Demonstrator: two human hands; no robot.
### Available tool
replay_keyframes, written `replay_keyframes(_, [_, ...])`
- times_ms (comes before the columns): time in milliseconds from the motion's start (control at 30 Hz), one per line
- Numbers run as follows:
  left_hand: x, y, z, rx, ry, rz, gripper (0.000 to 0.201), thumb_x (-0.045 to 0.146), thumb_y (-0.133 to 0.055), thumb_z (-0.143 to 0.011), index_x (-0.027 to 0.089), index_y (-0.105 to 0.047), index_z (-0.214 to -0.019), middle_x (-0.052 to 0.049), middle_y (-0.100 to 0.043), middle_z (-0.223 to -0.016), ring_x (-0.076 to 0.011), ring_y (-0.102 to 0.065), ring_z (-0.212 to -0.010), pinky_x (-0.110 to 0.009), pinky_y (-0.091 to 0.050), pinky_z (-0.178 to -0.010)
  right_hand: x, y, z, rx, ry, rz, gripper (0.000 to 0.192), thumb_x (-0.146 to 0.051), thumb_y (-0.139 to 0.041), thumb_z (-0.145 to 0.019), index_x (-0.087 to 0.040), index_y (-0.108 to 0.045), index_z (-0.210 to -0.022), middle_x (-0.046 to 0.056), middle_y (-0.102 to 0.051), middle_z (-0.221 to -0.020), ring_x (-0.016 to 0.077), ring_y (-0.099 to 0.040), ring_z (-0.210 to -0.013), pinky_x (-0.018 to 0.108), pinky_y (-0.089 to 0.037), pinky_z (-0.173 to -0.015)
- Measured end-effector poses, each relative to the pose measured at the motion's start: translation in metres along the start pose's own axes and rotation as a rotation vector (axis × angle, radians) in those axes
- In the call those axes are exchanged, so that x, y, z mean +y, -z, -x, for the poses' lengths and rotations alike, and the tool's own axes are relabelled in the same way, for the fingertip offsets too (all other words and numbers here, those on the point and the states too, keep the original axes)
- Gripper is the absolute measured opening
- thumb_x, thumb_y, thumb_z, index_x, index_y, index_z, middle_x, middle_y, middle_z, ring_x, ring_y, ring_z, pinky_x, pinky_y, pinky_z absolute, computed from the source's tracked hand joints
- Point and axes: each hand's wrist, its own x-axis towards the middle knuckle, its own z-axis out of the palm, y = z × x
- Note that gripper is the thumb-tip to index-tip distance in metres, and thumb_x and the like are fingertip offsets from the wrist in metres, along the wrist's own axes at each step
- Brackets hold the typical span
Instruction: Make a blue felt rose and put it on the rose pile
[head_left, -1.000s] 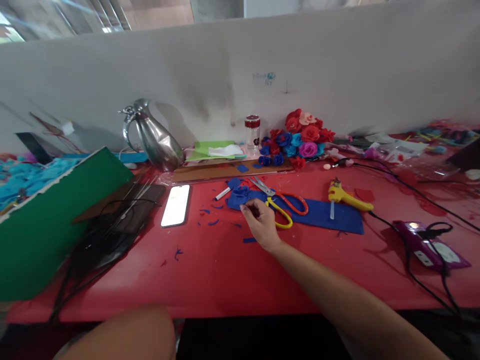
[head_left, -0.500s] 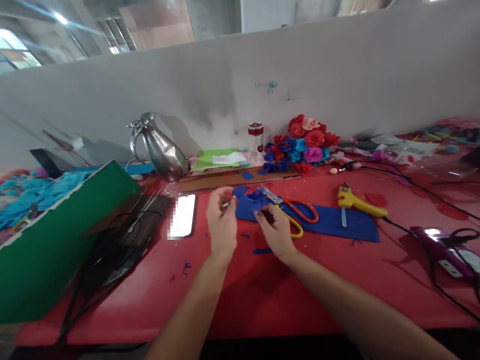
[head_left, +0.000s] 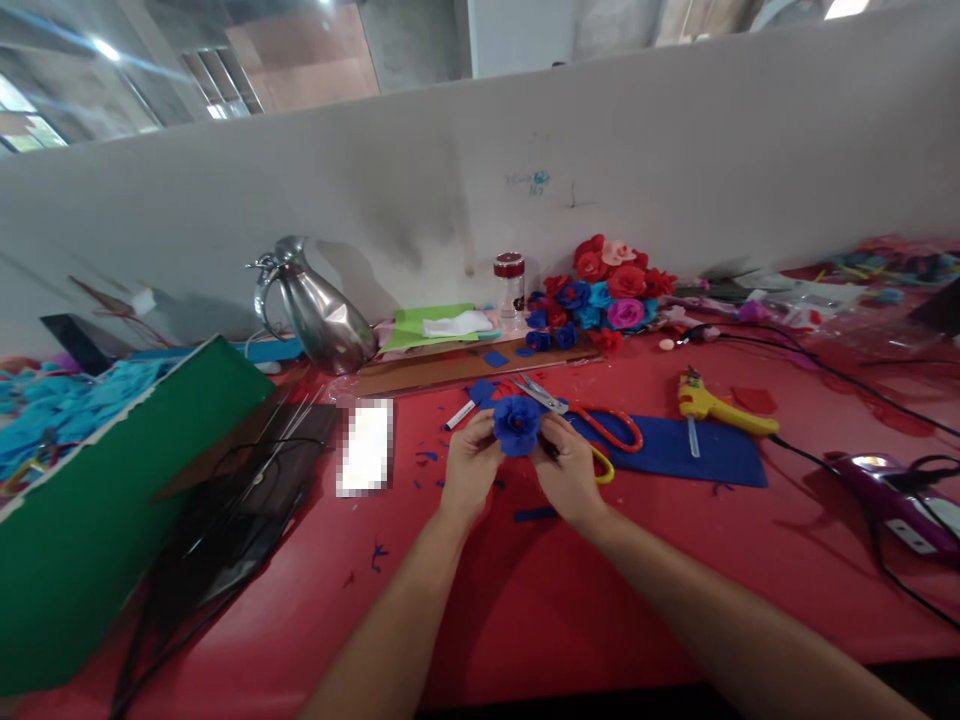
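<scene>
A blue paper flower [head_left: 516, 426] with a small red centre is held up between my two hands, facing me. My left hand [head_left: 472, 460] pinches its left edge and my right hand [head_left: 568, 462] its right edge. Just behind lie scissors [head_left: 606, 424] with red and yellow handles, partly hidden by my right hand. A white marker [head_left: 460, 415] rests beyond my left fingers. The strip of blue paper [head_left: 675, 455] stretches out to the right under the scissors. Small blue scraps [head_left: 427, 456] are scattered near my left hand.
A yellow glue gun [head_left: 724, 411] lies on the blue paper, its cord running to a purple power strip [head_left: 885, 500]. A metal jug [head_left: 322, 320], a glass bottle [head_left: 511, 295] and a flower bunch [head_left: 619, 280] stand along the wall. A phone [head_left: 366, 448] and a green box [head_left: 135, 490] are left.
My hands have come together on the blue flower, which lay on the blue paper before and is now lifted. The white marker now shows on the table.
</scene>
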Motion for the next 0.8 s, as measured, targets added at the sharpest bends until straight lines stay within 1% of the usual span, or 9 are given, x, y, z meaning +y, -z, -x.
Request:
replay_keyframes(100, [-0.002, 0.001, 0.000, 0.000, -0.027, -0.024, 0.016, 0.035, -0.078, -0.064, 0.020, -0.072, -0.061, -0.003, -0.066, -0.083, -0.0179, -0.057, -0.084, -0.030, -0.047, -0.082, 0.000, 0.000, 0.000, 0.000, 0.022, 0.017, 0.016, -0.021, -0.052, -0.080, -0.022, -0.055, -0.065, 0.003, -0.059, -0.070, 0.0169, -0.051, -0.064, 0.029, -0.043, -0.061])
replay_keyframes(200, [-0.007, 0.003, -0.001, 0.015, 0.001, 0.004, 0.015, 0.033, -0.078, -0.064, 0.020, -0.071, -0.061, -0.002, -0.066, -0.080, -0.0162, -0.057, -0.080, -0.029, -0.047, -0.081, 0.001, -0.002, 0.000, -0.009, 0.026, 0.038, 0.016, -0.022, -0.052, -0.081, -0.022, -0.058, -0.066, 0.004, -0.061, -0.071, 0.0179, -0.054, -0.066, 0.029, -0.045, -0.062])
replay_keyframes(367, [-0.016, 0.009, -0.008, 0.148, 0.114, 0.183, 0.018, 0.034, -0.080, -0.062, 0.019, -0.071, -0.069, 0.000, -0.068, -0.073, -0.0137, -0.061, -0.076, -0.028, -0.046, -0.081, 0.002, -0.004, -0.001, -0.059, 0.024, 0.079, 0.013, -0.025, -0.054, -0.085, -0.022, -0.065, -0.080, 0.005, -0.065, -0.076, 0.0185, -0.058, -0.070, 0.030, -0.047, -0.065])
replay_keyframes(467, [-0.017, 0.014, -0.013, 0.204, 0.178, 0.331, 0.022, 0.033, -0.081, -0.061, 0.018, -0.067, -0.069, 0.001, -0.065, -0.071, -0.0100, -0.059, -0.071, -0.025, -0.046, -0.076, 0.003, -0.004, -0.001, -0.074, 0.019, 0.104, 0.014, -0.026, -0.053, -0.086, -0.022, -0.065, -0.080, 0.004, -0.064, -0.075, 0.0175, -0.057, -0.067, 0.029, -0.046, -0.063])
replay_keyframes(600, [-0.017, 0.017, -0.017, 0.169, 0.285, 0.490, 0.027, 0.032, -0.081, -0.063, 0.017, -0.061, -0.071, 0.004, -0.056, -0.065, -0.0071, -0.052, -0.062, -0.023, -0.045, -0.068, 0.007, -0.003, 0.000, -0.065, 0.015, 0.106, 0.016, -0.027, -0.053, -0.087, -0.020, -0.066, -0.080, 0.004, -0.062, -0.073, 0.0162, -0.055, -0.064, 0.029, -0.045, -0.061])
replay_keyframes(700, [-0.018, 0.017, -0.017, 0.129, 0.323, 0.531, 0.028, 0.031, -0.081, -0.062, 0.017, -0.059, -0.072, 0.006, -0.051, -0.060, -0.0055, -0.045, -0.055, -0.020, -0.042, -0.060, 0.007, -0.004, 0.000, -0.062, 0.005, 0.099, 0.016, -0.028, -0.054, -0.086, -0.020, -0.066, -0.079, 0.004, -0.063, -0.073, 0.0162, -0.055, -0.064, 0.028, -0.045, -0.061])
replay_keyframes(800, [-0.018, 0.014, -0.014, 0.086, 0.346, 0.536, 0.027, 0.030, -0.082, -0.061, 0.016, -0.060, -0.070, 0.006, -0.051, -0.059, -0.0042, -0.043, -0.052, -0.018, -0.040, -0.056, 0.007, -0.004, 0.001, -0.048, -0.031, 0.042, 0.015, -0.029, -0.055, -0.085, -0.020, -0.065, -0.080, 0.004, -0.064, -0.075, 0.0171, -0.057, -0.067, 0.029, -0.046, -0.062])
